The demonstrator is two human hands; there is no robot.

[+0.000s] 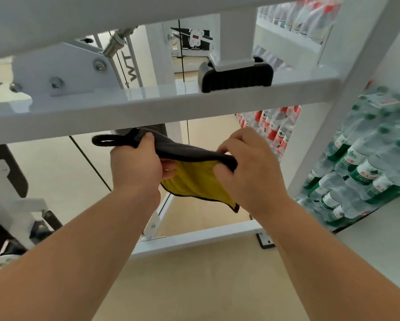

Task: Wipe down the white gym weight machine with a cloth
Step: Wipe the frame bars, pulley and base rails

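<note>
A cloth (192,179), dark grey on one side and yellow on the other, hangs between my hands just below a white crossbar (171,105) of the weight machine. My left hand (136,165) grips the cloth's left end, where a black loop sticks out to the left. My right hand (250,167) pinches the right end, fingers curled over its grey edge. The yellow side sags down between the hands. The cloth does not touch the machine.
A black rubber stop (236,77) sits on the crossbar under a white post. A lower white base bar (194,242) runs along the beige floor. Shrink-wrapped packs of water bottles (361,167) are stacked at the right. Thin cables (90,163) cross the frame.
</note>
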